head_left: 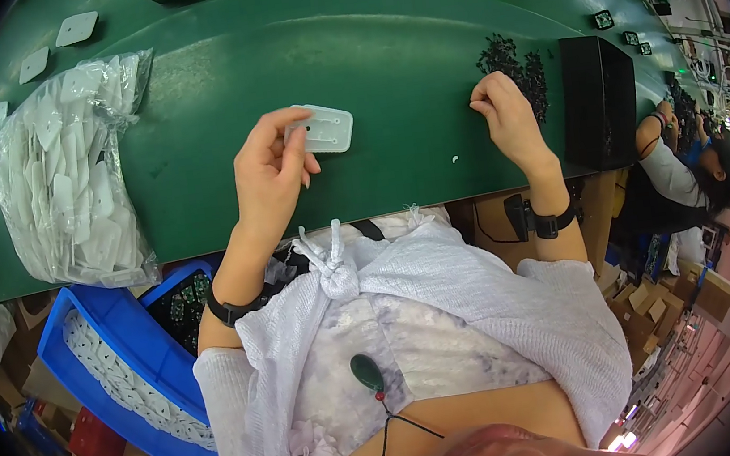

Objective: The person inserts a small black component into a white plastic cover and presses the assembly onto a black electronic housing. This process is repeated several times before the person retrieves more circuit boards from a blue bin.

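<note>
The left hand [274, 157] has the white cover [331, 131] by its near-left end, thumb lying over the rim and index finger along the upper edge, so those fingers are narrowed on the piece. The cover sits in front of the person over the desk [389, 45], its recessed side up, with a small dark spot showing close to the thumb. The right hand [505, 117] is well apart from it, just beside the black bits [498, 55], thumb and index finger pinched together; whether a bit is between them cannot be told. For work this fine, the left fingers would do best to hold only the rim, leaving the recess uncovered and the cover level. The right fingers would do well to take one bit at a time, since the heap looks loose and tangled and two could easily come away together. A light fingertip grip should make it easier to turn a bit the right way before it meets the cover. Resting the cover on the desk would probably steady it against any push. The tiny white scrap [455, 160] between the hands is best avoided, as it could get caught under the cover.
</note>
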Tool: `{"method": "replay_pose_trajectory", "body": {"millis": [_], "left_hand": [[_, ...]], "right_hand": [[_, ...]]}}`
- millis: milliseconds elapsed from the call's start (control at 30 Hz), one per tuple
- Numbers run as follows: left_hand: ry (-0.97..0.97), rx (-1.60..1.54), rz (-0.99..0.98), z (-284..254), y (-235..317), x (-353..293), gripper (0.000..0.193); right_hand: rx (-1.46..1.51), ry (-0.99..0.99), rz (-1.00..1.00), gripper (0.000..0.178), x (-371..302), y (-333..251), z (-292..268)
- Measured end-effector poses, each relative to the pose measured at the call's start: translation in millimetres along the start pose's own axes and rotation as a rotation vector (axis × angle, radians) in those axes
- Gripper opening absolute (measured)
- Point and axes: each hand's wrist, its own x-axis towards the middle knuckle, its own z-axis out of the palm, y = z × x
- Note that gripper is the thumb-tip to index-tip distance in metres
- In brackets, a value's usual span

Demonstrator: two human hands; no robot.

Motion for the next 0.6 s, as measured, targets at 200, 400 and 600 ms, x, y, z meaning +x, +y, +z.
{"method": "replay_pose_trajectory", "body": {"millis": [200,400,600], "left_hand": [[0.031,0.158,0.107,13,6,1,0.017],[0.008,0.341,0.311,19,19,2,0.019],[0.115,0.341,0.33,7,10,-1,0.009]], "right_hand": [[1.005,-0.045,0.237,0.022,26,-73,20],[1.23,-0.302,0.22,0.031,60,-111,36],[1.264,-0.355,0.239,0.022,73,-124,48]]}}
